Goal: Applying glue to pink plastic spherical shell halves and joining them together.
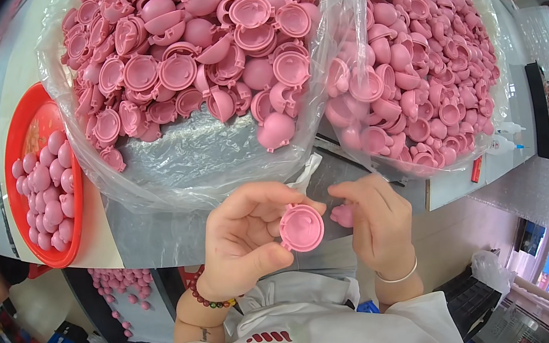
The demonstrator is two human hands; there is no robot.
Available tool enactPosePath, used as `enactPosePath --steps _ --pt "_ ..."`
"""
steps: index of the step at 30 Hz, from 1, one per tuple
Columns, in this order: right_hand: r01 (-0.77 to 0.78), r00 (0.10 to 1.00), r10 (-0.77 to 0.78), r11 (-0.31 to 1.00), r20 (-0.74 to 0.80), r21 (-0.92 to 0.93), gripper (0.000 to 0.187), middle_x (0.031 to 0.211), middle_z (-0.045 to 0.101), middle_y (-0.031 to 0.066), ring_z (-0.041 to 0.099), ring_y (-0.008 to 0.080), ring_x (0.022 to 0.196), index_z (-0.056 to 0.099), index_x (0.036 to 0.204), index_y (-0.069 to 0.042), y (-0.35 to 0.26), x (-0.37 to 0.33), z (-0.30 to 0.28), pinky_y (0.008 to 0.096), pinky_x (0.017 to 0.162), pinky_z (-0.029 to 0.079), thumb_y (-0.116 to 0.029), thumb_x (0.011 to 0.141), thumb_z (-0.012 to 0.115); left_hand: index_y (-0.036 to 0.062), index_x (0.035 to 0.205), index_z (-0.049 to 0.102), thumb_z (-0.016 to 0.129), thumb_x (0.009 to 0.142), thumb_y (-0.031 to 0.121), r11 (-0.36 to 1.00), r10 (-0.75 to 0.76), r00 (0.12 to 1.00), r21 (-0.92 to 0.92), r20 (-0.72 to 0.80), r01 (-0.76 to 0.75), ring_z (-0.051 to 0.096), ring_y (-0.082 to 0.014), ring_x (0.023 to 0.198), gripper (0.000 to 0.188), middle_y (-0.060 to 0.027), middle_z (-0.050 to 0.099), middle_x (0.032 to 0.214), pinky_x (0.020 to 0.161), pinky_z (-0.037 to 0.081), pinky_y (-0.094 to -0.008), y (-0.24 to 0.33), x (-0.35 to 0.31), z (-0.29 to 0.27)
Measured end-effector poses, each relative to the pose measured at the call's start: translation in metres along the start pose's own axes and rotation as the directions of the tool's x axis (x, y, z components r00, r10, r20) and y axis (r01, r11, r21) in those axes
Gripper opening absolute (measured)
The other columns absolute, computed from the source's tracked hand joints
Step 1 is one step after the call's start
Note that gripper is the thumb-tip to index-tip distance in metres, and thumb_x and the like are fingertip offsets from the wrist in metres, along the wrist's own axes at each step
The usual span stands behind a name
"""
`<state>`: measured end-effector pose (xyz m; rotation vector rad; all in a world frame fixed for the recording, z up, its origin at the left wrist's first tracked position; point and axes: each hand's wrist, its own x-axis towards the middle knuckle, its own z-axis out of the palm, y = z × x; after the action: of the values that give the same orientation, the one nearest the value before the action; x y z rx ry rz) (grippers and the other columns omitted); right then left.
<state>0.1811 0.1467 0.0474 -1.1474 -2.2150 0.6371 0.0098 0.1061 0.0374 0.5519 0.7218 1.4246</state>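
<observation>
My left hand (242, 238) pinches a pink plastic half shell (302, 227) at its rim, the round hollow side facing up. A small gap to the right, my right hand (380, 222) is closed on a second pink plastic piece (343, 216). Only a small knobbly part of that piece shows past the fingers, so its full shape is hidden. Both hands are just off the near edge of the grey table (158, 239), in front of my body. Beyond them lies a clear plastic bag (183, 159) heaped with similar pink half shells (178, 72).
A second clear bag (354, 91) of smaller-looking pink shells (414, 70) stands on the right. At left a red basin (12, 129) holds closed pink balls (49, 194). More balls (122, 280) lie in a dark-edged tray below. White bottles (508, 129) and a red object (476, 169) sit at right.
</observation>
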Motion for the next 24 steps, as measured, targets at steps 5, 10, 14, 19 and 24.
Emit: enactPosePath --steps 5,10,14,19,24 --pt "-0.033 0.999 0.032 0.999 -0.030 -0.019 0.033 0.077 0.052 0.0062 0.052 0.0203 0.058 0.057 0.090 -0.005 -0.007 0.002 -0.002 0.0279 0.047 0.042 0.001 0.057 0.060 -0.0023 0.104 0.043 0.070 0.069 0.028 0.996 -0.056 0.998 -0.065 0.014 0.056 0.060 -0.0187 0.069 0.054 -0.0209 0.057 0.093 0.058 0.051 -0.0261 0.002 0.001 -0.003" --pt "0.080 0.992 -0.077 0.996 0.097 -0.032 0.040 0.083 0.052 0.0056 0.053 0.0195 0.063 0.057 0.091 -0.006 -0.003 0.001 -0.009 0.0273 0.049 0.043 -0.003 0.052 0.066 -0.0021 0.108 0.041 0.066 0.072 0.020 0.978 -0.097 0.992 -0.176 0.075 0.109 0.060 -0.0199 0.068 0.049 -0.0226 0.056 0.097 0.059 0.051 -0.0263 0.004 -0.002 -0.007" --pt "0.078 0.986 -0.071 0.996 0.153 -0.044 0.042 0.084 0.054 0.0067 0.053 0.0211 0.066 0.057 0.090 -0.005 -0.008 0.001 -0.015 0.0284 0.053 0.044 0.000 0.049 0.066 -0.0012 0.110 0.040 0.064 0.073 0.016 0.960 -0.107 0.990 -0.249 0.097 0.128 0.060 -0.0204 0.069 0.047 -0.0233 0.054 0.100 0.059 0.050 -0.0267 0.003 -0.002 -0.009" --pt "0.096 0.992 -0.091 0.994 0.085 -0.060 0.044 0.083 0.056 0.0088 0.054 0.0228 0.068 0.057 0.089 -0.003 -0.002 0.000 -0.010 0.0287 0.056 0.044 0.004 0.047 0.066 -0.0015 0.110 0.040 0.064 0.074 0.014 0.978 -0.074 0.995 -0.190 0.068 0.086 0.061 -0.0207 0.071 0.046 -0.0237 0.054 0.101 0.061 0.051 -0.0282 0.003 -0.001 -0.004" --pt "0.051 0.995 -0.042 0.994 -0.093 0.097 0.039 0.085 0.058 0.0138 0.055 0.0195 0.069 0.055 0.092 0.001 -0.009 -0.001 -0.020 0.0299 0.057 0.045 0.004 0.055 0.067 -0.0041 0.108 0.044 0.063 0.073 0.009 1.000 0.009 0.996 -0.031 0.084 -0.007 0.057 -0.0242 0.090 0.042 -0.0263 0.053 0.103 0.075 0.048 -0.0318 0.004 0.001 0.002"
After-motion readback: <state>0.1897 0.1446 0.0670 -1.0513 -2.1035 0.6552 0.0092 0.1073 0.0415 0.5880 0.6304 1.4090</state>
